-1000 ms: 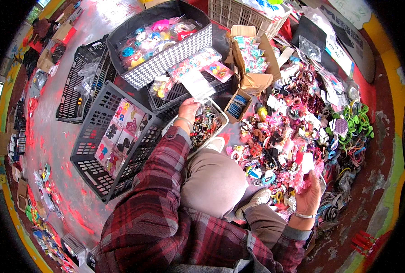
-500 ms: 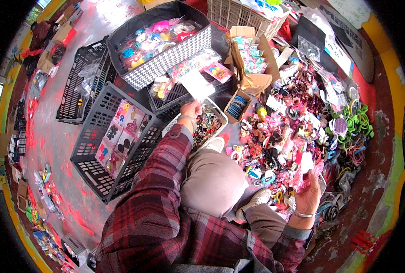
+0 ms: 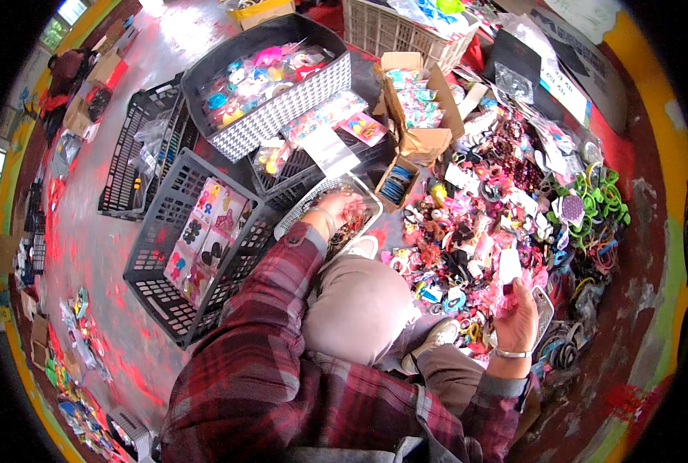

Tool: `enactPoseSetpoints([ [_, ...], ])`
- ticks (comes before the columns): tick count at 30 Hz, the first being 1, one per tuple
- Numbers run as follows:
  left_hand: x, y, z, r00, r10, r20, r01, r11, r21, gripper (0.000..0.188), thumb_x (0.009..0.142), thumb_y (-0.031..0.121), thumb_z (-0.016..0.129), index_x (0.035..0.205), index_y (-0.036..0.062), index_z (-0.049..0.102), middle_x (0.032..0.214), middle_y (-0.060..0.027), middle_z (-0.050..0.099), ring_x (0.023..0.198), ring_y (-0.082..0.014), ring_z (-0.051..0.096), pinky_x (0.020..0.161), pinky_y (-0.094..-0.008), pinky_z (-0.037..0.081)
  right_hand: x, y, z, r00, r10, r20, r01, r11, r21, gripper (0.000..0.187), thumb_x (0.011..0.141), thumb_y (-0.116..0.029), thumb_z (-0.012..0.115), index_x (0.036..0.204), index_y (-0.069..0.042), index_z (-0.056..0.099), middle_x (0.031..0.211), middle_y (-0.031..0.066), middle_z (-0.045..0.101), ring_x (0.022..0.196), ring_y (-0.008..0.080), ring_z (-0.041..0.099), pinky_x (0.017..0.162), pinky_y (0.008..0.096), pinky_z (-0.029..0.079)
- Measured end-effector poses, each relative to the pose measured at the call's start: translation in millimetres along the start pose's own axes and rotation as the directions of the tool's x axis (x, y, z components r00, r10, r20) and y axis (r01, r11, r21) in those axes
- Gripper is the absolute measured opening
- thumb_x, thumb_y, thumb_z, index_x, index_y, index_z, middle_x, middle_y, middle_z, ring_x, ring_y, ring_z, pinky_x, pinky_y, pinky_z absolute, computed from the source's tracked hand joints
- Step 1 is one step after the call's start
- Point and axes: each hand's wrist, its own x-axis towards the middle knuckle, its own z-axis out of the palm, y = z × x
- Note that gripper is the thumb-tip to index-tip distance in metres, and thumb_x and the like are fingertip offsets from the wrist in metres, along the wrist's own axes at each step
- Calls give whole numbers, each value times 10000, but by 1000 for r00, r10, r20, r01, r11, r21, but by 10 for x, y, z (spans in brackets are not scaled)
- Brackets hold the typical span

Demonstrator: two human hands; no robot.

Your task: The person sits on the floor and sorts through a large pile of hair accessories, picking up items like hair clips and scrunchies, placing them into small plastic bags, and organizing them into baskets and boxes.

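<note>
My left hand [image 3: 342, 208] reaches over a small white basket [image 3: 288, 224], which holds a tangle of hair ties [image 3: 350, 231]. Its fingers are smeared by motion, so their grip is unclear. A white card [image 3: 509, 266] rises from between the thumb and fingers of my right hand [image 3: 517, 318]; whatever else is in that hand is hidden. Below and around the right hand spreads a large heap of hair accessories [image 3: 467, 231]. Just beyond the basket, a blank white card or sleeve [image 3: 331, 152] lies on a black crate beside a pink pack [image 3: 363, 128].
A grey crate [image 3: 147, 282] with carded hair clips stands at left. Behind it are a black crate [image 3: 116, 185] and a checked bin [image 3: 282, 96] of bagged trinkets. Cardboard boxes [image 3: 429, 143] and a beige crate [image 3: 406, 37] stand farther off. Green bands [image 3: 603, 197] lie right.
My left hand has moved from beside the white card into the small basket, its fingers spreading from a closed shape. My right hand and its card have shifted slightly left and away.
</note>
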Motion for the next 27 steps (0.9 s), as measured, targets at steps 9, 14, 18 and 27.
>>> enactPoseSetpoints([
  [9,-1078,543,1072,823,130,553,-390,836,385,316,886,179,495,1151,6,472,912,-131,637,778,-123,626,466,-140,361,34,-90,-98,965,-156,210,160,987,-3,173,766,-31,538,931,-12,586,882,52,615,771,153,585,700,264,468],
  [14,-1722,834,1790,686,28,727,-546,680,489,307,854,128,510,1138,14,527,854,-115,655,732,-66,598,498,-138,338,-120,-243,64,895,-416,164,432,898,-82,175,806,-133,498,797,0,610,774,69,606,624,114,539,516,213,405],
  [18,-2191,876,2299,563,-115,818,-616,601,509,285,858,125,514,1109,-7,538,823,-109,652,746,-124,613,626,-205,438,-99,-359,-101,945,-305,116,312,949,-44,257,839,-246,593,784,4,620,605,27,555,430,60,415,407,206,309],
  [27,-2241,525,2792,494,-497,713,-561,445,698,273,855,76,508,1107,-28,528,813,-70,621,727,-120,602,662,-240,476,-313,-661,-386,855,-225,467,427,816,-390,283,784,-151,631,987,44,606,865,94,649,829,144,600,801,263,442],
])
